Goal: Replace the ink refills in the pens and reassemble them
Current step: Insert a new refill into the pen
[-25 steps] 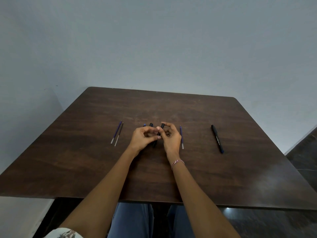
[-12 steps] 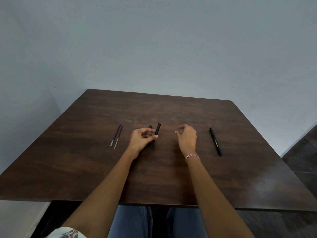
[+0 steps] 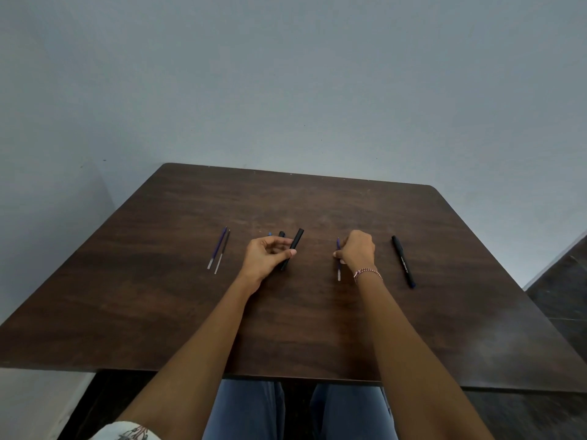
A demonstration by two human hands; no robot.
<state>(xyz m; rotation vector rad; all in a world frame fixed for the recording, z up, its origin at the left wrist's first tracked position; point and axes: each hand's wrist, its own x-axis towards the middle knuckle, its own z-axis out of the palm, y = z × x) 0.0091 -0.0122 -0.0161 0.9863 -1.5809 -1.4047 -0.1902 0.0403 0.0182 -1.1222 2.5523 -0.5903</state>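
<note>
While a black pen barrel (image 3: 297,241) is pinched by the left hand (image 3: 263,260), a blue ink refill (image 3: 339,268) is gripped by the right hand (image 3: 357,250).

Blue jeans (image 3: 247,411), thread bracelet (image 3: 367,273) (red-white) — patterned sleeve (image 3: 127,433)

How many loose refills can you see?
3: blue refill and darker refill side by side far left; third refill in the right hand. A blue tip behind the left hand may be a fourth.
</note>
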